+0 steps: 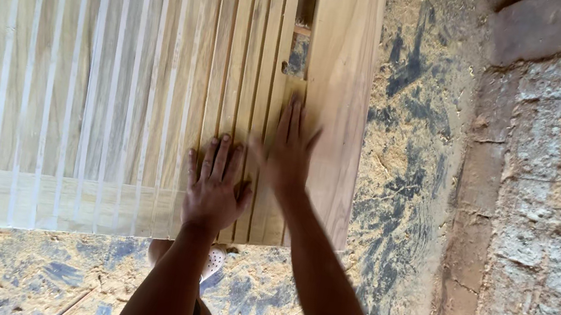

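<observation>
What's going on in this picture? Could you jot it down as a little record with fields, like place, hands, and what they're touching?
Place: workshop floor strewn with sawdust, beside a stone wall
Main thing: slatted wooden panel, lying flat
Left hand: palm down, fingers spread on the slats near the panel's edge
Right hand: blurred, flat on the slats next to the wide frame board
Also seen: a foot in a pale perforated shoe below the panel

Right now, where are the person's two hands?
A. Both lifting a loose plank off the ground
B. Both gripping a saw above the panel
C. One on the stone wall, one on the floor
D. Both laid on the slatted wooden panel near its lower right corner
D: the left hand lies flat, fingers spread, on the slats of the wooden panel, and the right hand rests beside it; no tool shows in either.
</observation>
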